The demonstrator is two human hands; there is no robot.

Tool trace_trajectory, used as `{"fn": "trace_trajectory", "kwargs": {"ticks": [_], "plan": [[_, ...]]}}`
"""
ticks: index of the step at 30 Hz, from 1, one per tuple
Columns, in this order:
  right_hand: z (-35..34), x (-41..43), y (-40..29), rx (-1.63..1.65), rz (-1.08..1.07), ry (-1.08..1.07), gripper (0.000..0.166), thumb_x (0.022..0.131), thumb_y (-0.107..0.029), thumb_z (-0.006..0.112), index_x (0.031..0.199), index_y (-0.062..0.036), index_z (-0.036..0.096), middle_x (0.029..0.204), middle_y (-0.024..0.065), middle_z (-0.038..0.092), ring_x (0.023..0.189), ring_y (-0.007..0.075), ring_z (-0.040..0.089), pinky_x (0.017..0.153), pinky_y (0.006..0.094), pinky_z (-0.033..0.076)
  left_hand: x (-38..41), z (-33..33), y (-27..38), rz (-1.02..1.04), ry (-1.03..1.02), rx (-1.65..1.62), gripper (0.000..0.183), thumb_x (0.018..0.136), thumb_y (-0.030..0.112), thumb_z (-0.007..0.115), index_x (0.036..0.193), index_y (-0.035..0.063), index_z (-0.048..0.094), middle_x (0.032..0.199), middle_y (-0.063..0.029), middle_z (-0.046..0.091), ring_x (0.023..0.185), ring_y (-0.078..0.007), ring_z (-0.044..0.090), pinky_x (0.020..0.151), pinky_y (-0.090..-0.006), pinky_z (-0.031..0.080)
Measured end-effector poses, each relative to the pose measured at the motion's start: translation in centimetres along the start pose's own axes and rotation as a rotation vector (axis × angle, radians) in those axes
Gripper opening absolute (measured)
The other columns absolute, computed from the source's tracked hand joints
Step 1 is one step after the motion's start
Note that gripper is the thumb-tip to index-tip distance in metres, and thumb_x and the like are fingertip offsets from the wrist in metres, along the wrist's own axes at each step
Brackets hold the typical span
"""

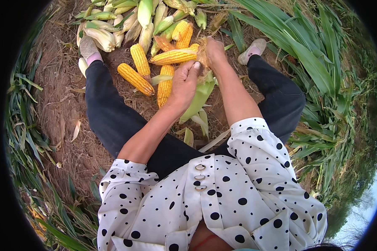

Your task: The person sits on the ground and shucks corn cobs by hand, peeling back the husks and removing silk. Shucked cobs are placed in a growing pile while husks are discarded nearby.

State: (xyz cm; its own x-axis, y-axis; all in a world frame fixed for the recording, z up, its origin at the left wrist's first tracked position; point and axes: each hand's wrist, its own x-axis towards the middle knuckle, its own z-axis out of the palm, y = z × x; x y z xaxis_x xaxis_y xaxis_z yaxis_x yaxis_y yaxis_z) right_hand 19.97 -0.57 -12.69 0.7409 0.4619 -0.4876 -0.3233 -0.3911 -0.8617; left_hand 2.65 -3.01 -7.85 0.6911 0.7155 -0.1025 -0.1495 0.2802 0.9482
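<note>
Both hands meet at the right end of a yellow ear of corn (pixel 174 57), where brown corn silk (pixel 203 55) and husk gather. My left hand (pixel 184 82) pinches there with the thumb on top, below the ear. My right hand (pixel 216 52) is closed on the silk and husk from the right; its fingertips are partly hidden. A green husk (pixel 198 100) hangs beneath the hands. Husked ears lie on the soil: one under my left hand (pixel 165 84), two to the left (pixel 135 79) (pixel 140 59), and more behind (pixel 183 33).
Unhusked ears of corn (pixel 102 34) are heaped at the top, by the left shoe (pixel 88 48). Cut green corn stalks (pixel 314 59) lie to the right, beyond the right shoe (pixel 253 51). More leaves (pixel 23 125) line the left side. Loose husks (pixel 202 120) lie between the legs.
</note>
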Motion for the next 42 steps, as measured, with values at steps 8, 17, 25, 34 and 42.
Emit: {"fn": "trace_trajectory", "kwargs": {"ticks": [8,17,25,34,42], "plan": [[-1.8,-2.0,0.0,0.564,0.025,-0.037,0.035,0.095,-0.02,0.04,0.117,0.0072,0.044,0.111,0.0213,0.054,0.09,0.0318,0.06,0.078,0.0415,0.051,0.6,-1.4,-1.0,-0.15,0.157,-0.62,0.021,0.097,0.018,0.043,0.095,0.0044,0.059,0.095,-0.0035,0.061,0.088,-0.0123,0.056,0.08,-0.0295,0.046],[-3.0,-2.5,2.8,0.982,0.275,0.259,0.021,0.092,-0.012,0.029,0.075,-0.0077,0.04,0.067,0.0071,0.041,0.052,0.0207,0.039,0.048,0.0358,0.04,2.4,-5.3,0.5,-0.309,0.509,-0.712,0.019,0.094,0.015,0.038,0.087,0.0063,0.053,0.092,-0.0111,0.058,0.091,-0.0243,0.058,0.085,-0.0431,0.049],[-16.6,7.1,14.0,0.815,0.264,0.589,0.023,0.091,-0.029,0.039,0.073,-0.0146,0.039,0.063,0.0012,0.042,0.049,0.0169,0.038,0.042,0.0297,0.031,1.8,-9.0,3.6,-0.304,0.421,-0.84,0.019,0.092,0.012,0.038,0.082,0.0008,0.049,0.072,-0.0121,0.05,0.066,-0.0268,0.05,0.069,-0.0419,0.049],[-17.4,7.1,17.3,0.562,0.2,0.631,0.027,0.091,-0.031,0.043,0.091,-0.0057,0.052,0.082,0.0069,0.057,0.069,0.0215,0.057,0.056,0.0356,0.048,1.2,-7.1,3.8,-0.308,0.497,-0.795,0.02,0.093,0.014,0.039,0.082,0.0003,0.049,0.066,-0.009,0.046,0.062,-0.0243,0.046,0.072,-0.0419,0.048],[-14.0,1.3,9.7,-1.382,0.019,0.193,0.04,0.089,-0.039,0.052,0.107,-0.005,0.064,0.109,0.0208,0.062,0.102,0.0352,0.059,0.082,0.0457,0.048,2.6,-9.7,1.3,-0.258,0.578,-0.863,0.02,0.095,0.011,0.034,0.088,0.0016,0.05,0.083,-0.0183,0.057,0.077,-0.0347,0.058,0.08,-0.0482,0.051]]}}
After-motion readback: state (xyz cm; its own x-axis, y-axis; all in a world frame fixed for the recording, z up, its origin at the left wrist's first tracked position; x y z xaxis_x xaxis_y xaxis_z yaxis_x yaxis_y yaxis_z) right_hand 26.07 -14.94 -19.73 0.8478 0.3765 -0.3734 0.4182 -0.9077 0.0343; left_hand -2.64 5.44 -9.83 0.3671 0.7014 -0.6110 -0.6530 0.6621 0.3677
